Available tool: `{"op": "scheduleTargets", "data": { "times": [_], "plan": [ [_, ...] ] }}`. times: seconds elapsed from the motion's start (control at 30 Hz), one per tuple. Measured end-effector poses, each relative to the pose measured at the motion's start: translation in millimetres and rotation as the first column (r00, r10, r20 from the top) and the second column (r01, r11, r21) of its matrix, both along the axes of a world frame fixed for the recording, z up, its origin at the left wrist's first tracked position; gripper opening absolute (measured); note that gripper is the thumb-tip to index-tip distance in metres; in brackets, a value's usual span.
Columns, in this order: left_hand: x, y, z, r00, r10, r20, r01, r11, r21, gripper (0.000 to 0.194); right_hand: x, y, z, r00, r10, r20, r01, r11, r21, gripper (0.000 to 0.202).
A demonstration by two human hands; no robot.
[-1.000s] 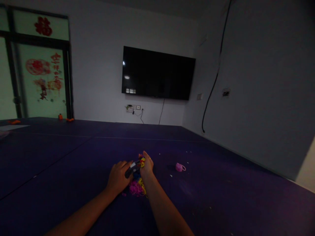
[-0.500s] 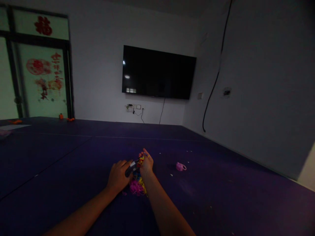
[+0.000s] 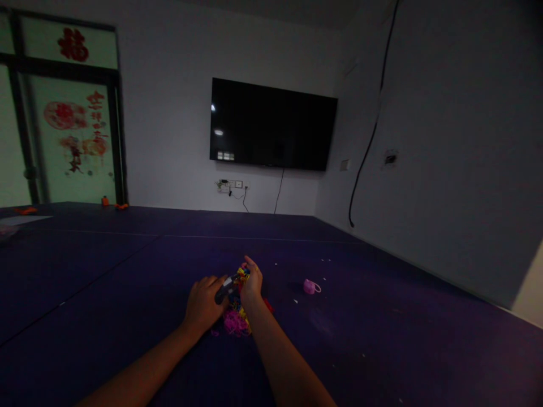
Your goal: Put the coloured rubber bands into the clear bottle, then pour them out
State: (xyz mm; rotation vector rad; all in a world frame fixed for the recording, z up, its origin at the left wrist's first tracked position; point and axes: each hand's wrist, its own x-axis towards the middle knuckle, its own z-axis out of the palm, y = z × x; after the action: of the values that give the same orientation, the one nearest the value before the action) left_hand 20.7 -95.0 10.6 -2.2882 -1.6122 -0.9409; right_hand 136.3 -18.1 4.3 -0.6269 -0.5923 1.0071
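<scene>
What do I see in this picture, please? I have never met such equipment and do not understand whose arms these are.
There is no machine here: these are a person's bare arms. The camera is worn on the head and looks forward and down. The left hand is beside a dark object; which hand grips it is unclear. The right hand holds some colourful bands. Below, on the purple surface, lies a tangled pile, mostly pink and yellow. To the right is a small pink thing with a loop. A television hangs behind.
</scene>
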Motion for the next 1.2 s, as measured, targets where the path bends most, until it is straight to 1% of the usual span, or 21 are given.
{"op": "scheduleTargets", "data": {
  "times": [0.1,0.13,0.33,0.5,0.57,0.73,0.83,1.0,1.13,1.2],
  "plan": [
    [0,0,1.1,1.0,-0.008,0.002,0.008,1.0,-0.012,0.041,0,0,1.5,0.995,0.014,-0.098,-0.02,0.998,-0.067,0.018],
    [0,-1,1.6,1.0,-0.009,0.0,0.009,1.0,-0.017,0.04,0,0,2.1,0.994,0.016,-0.109,-0.025,0.997,-0.076,0.017],
    [1,-3,4.7,1.0,0.009,-0.028,-0.009,0.999,-0.032,0.04,-1,-2,4.4,0.989,0.041,-0.145,-0.06,0.989,-0.133,0.013],
    [1,-5,5.0,0.999,0.007,-0.044,-0.007,1.0,-0.002,0.04,-2,-4,6.3,0.989,0.005,-0.15,-0.031,0.985,-0.171,0.02],
    [1,-5,4.9,0.999,0.009,-0.049,-0.009,1.0,-0.002,0.039,-2,-6,6.6,0.993,-0.015,-0.118,-0.007,0.984,-0.181,0.024],
    [1,-4,5.1,0.998,0.003,-0.069,-0.005,1.0,-0.019,0.039,-2,-10,5.5,0.996,-0.079,0.042,0.085,0.985,-0.153,0.041],
    [1,-3,4.4,0.998,-0.002,-0.065,0.0,1.0,-0.027,0.037,-2,-9,3.2,0.992,-0.106,0.068,0.114,0.986,-0.123,0.045],
    [1,-2,0.7,1.0,0.014,-0.005,-0.013,1.0,0.018,0.038,0,-4,-0.9,0.985,-0.102,0.14,0.11,0.993,-0.052,0.039],
    [0,0,-2.0,1.0,0.027,0.012,-0.028,0.998,0.05,0.038,0,-3,-1.2,0.97,-0.112,0.216,0.108,0.994,0.027,0.026],
    [-1,0,-2.7,0.999,0.037,0.013,-0.037,0.998,0.052,0.04,-1,-4,-0.4,0.972,-0.102,0.211,0.098,0.995,0.027,0.021]
  ]
}}
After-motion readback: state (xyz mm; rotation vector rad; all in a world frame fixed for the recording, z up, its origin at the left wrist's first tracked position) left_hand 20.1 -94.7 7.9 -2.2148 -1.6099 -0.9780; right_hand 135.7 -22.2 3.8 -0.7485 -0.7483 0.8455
